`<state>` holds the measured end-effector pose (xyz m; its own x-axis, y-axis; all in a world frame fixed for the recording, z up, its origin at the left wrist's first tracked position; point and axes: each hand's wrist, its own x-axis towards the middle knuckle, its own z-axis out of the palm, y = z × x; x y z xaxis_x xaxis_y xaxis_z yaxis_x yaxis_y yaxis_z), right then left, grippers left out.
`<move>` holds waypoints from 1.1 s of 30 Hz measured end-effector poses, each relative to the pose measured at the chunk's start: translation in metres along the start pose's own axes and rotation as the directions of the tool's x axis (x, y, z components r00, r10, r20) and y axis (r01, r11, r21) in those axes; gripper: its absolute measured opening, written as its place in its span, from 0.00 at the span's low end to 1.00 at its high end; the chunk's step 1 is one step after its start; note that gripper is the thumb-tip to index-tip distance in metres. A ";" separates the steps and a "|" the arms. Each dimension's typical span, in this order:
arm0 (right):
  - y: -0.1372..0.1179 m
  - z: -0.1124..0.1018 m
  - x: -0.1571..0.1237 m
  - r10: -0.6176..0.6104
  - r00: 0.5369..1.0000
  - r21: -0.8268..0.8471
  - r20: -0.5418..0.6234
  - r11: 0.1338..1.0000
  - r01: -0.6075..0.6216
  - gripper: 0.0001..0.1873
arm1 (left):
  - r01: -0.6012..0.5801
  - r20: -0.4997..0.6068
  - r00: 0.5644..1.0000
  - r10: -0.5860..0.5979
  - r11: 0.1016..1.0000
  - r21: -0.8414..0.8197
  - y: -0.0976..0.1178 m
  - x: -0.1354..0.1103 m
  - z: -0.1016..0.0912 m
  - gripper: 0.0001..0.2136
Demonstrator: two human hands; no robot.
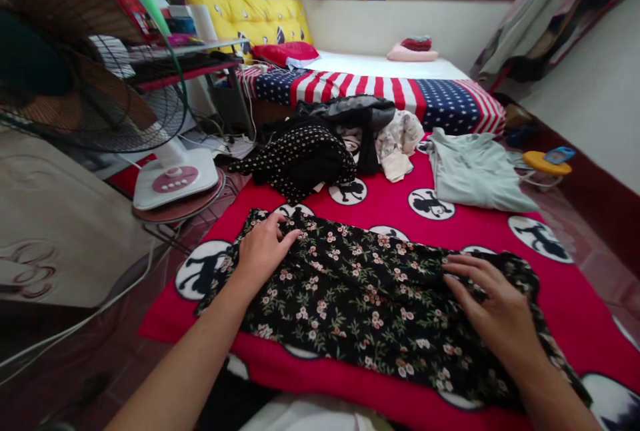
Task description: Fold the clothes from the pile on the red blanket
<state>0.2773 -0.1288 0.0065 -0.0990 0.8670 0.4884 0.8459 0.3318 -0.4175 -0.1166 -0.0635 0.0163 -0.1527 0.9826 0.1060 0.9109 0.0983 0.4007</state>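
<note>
A black floral garment lies spread across the near part of a red blanket printed with black-and-white cartoon roundels. My left hand rests on the garment's upper left corner, fingers curled onto the cloth. My right hand lies on its right end, fingers stretched out and pressing the fabric flat. Neither hand lifts the cloth off the blanket.
Beyond the garment lie a black polka-dot piece, a heap of dark and white clothes and a pale green shirt. A standing fan and its white base stand at left. A stars-and-stripes mattress is behind.
</note>
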 end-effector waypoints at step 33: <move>-0.138 0.081 0.018 -0.280 0.911 0.371 0.304 0.915 0.157 0.15 | 0.046 0.106 0.994 -0.033 0.990 -0.130 -0.034 -0.040 -0.030 0.13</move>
<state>0.1157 -0.1285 0.0111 -0.4860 0.8098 0.3287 0.5642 0.5779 -0.5896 -0.1528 -0.1111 0.0263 -0.1409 0.9900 -0.0039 0.8455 0.1223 0.5198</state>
